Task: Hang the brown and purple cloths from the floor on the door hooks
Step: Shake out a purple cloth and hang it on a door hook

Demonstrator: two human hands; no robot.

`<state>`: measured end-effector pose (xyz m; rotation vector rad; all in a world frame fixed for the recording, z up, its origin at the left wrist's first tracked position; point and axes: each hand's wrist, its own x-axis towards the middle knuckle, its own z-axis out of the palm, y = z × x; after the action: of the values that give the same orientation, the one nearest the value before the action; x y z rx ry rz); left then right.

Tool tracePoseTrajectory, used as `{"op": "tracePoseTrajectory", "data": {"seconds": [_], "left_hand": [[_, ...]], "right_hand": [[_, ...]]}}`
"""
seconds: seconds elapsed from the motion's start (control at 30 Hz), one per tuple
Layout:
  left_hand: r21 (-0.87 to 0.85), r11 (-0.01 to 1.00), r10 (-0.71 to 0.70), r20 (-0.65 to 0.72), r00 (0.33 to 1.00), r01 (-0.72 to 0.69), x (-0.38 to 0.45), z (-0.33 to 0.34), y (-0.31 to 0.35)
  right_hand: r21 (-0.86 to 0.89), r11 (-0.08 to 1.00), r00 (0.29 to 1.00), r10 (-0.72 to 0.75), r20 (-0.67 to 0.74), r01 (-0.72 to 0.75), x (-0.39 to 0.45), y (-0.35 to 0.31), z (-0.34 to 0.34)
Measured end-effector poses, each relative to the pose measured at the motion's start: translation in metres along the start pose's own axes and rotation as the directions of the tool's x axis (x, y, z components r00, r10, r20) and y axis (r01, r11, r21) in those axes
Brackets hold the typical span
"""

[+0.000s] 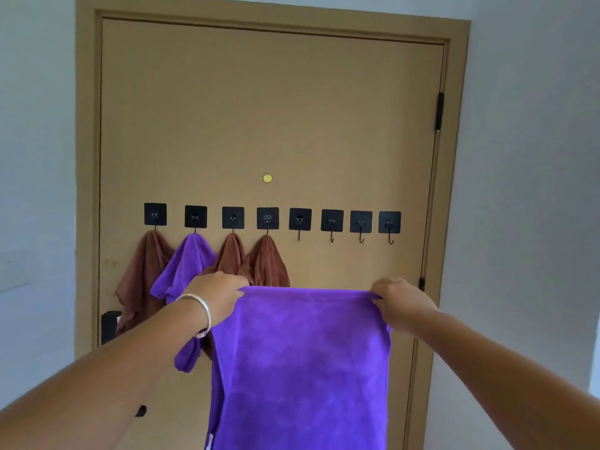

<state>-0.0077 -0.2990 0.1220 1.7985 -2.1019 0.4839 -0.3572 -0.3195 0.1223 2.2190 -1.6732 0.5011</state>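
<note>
Below four bare hooks (pixel 344 237), each grip, left hand (pixel 217 295) and right hand (pixel 401 302), pinches the purple cloth (pixel 300 368) top edge.

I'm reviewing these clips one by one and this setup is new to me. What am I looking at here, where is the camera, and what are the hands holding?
No robot here: one wide-angle camera on a person's head looks forward and down at their own bare hands. The left hand, with a silver bangle on its wrist, and the right hand each grip a top corner of a spread purple microfibre cloth. Ahead is a tan door with eight black square adhesive hooks. The first four from the left carry cloths: brown, purple, brown, brown. The other four hooks are free.
</note>
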Motion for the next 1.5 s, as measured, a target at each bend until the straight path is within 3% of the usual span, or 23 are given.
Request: {"op": "tracePoseTrajectory", "data": {"seconds": [0.23, 0.33, 0.4, 0.5, 0.57, 0.63, 0.73, 0.93, 1.07, 1.3, 1.5], "left_hand": [[-0.12, 0.992, 0.014, -0.13, 0.991, -0.029, 0.072, 0.021, -0.025], [-0.031, 0.974, 0.214, -0.178, 0.96, -0.223, 0.094, 0.029, -0.032], [0.054, 0.944, 0.329, -0.118, 0.937, -0.325, 0.109, 0.035, -0.039], [0.153, 0.922, 0.364, -0.039, 0.931, -0.355, 0.134, 0.037, -0.045], [0.257, 0.914, 0.34, -0.066, 0.938, -0.314, 0.15, 0.039, -0.042], [0.214, 0.952, 0.253, -0.138, 0.957, -0.221, 0.164, 0.043, -0.039], [0.112, 0.986, 0.142, -0.203, 0.969, -0.121, 0.193, 0.042, -0.034], [0.133, 0.989, 0.1, -0.274, 0.957, -0.065, 0.239, 0.041, -0.015], [0.275, 0.962, 0.058, -0.218, 0.974, 0.005, 0.254, 0.063, 0.005], [0.258, 0.966, 0.036, -0.155, 0.987, 0.005, 0.25, 0.104, 0.037], [0.174, 0.983, 0.076, -0.049, 0.996, -0.066, 0.22, 0.141, 0.046]], "right_hand": [[0.143, 0.989, 0.992, 0.042, -0.116, -0.026, 0.082, -0.006, 0.027], [0.16, 0.987, 0.989, 0.016, -0.145, 0.008, 0.111, -0.006, 0.031], [0.079, 0.995, 0.989, -0.055, -0.135, 0.066, 0.128, -0.003, 0.03], [-0.103, 0.962, 0.965, -0.258, -0.048, 0.252, 0.154, 0.003, 0.027], [-0.161, 0.928, 0.94, -0.342, -0.013, 0.335, 0.173, 0.004, 0.026], [-0.176, 0.912, 0.925, -0.379, -0.018, 0.37, 0.192, 0.004, 0.028], [-0.183, 0.924, 0.928, -0.357, -0.103, 0.335, 0.221, 0.003, 0.031], [-0.197, 0.957, 0.955, -0.246, -0.164, 0.213, 0.262, -0.001, 0.039], [-0.297, 0.939, 0.967, -0.219, -0.131, 0.173, 0.27, -0.011, 0.058], [-0.349, 0.917, 0.97, -0.231, -0.07, 0.193, 0.259, -0.028, 0.095], [-0.149, 0.969, 0.98, -0.195, 0.036, 0.198, 0.237, -0.039, 0.139]]}}
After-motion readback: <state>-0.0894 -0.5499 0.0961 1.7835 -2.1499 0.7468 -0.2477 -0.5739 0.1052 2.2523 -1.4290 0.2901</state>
